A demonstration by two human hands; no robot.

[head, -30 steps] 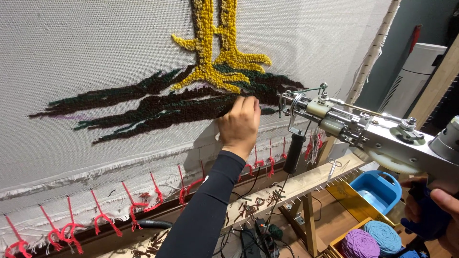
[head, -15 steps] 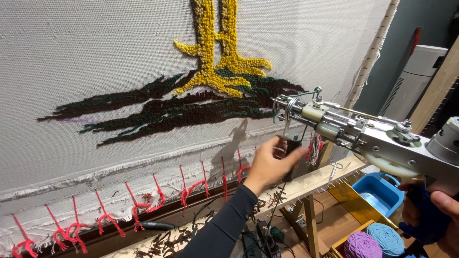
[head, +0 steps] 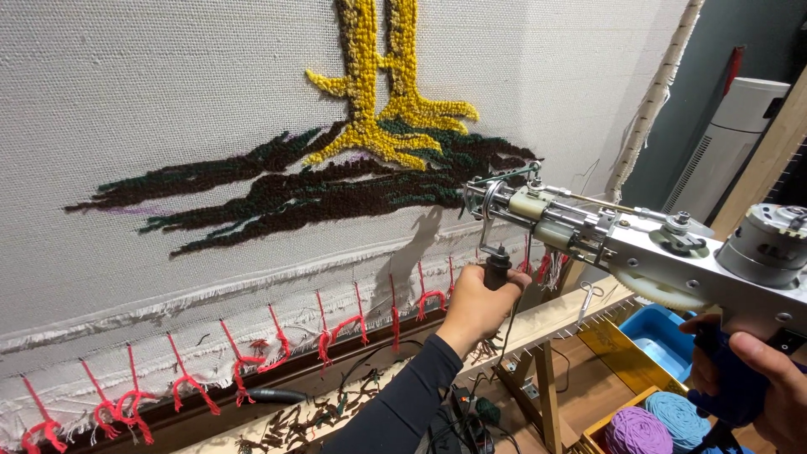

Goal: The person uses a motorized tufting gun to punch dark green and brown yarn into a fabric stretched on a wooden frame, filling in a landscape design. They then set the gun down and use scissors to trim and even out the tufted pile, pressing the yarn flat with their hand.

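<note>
While the cloth (head: 126,101) hung taut with its dark and yellow tufts (head: 370,160), the left hand (head: 477,304) was closed round the front grip (head: 496,271) of the tufting gun (head: 639,244). Gun's nose sat just off the cloth, right of the tufts. Right hand (head: 761,382) wrapped the blue rear handle (head: 730,378). Risk: a tilted nose could snag or tear the cloth; loose yarn might catch the gears.

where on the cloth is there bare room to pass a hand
Bare cloth lies left of the yellow tufting, and right of it toward the rope edge. It is crowded below the dark tufting, where the left hand grips the tufting gun.
</note>
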